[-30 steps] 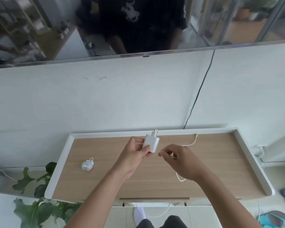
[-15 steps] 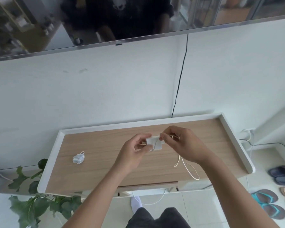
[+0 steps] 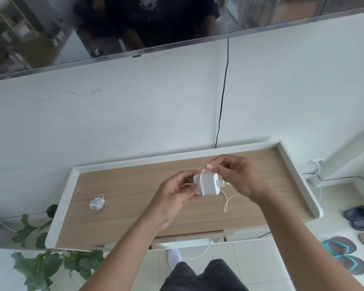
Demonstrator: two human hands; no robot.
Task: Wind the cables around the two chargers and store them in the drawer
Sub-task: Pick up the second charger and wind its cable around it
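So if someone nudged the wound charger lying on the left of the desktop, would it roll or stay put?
The wound charger looks lumpy, so it would probably slide, not roll. Its loose cable loop may snag. Likely light.

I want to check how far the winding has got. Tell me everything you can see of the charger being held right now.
The charger is a small white block with rounded corners, plastic by its look, and its plug prongs point to the right. It is held above the wooden tabletop, touching nothing but the hands. The left hand grips its left end; the right hand pinches the thin white cable just above it. One turn of cable crosses its face, and the rest hangs below in a loose loop.
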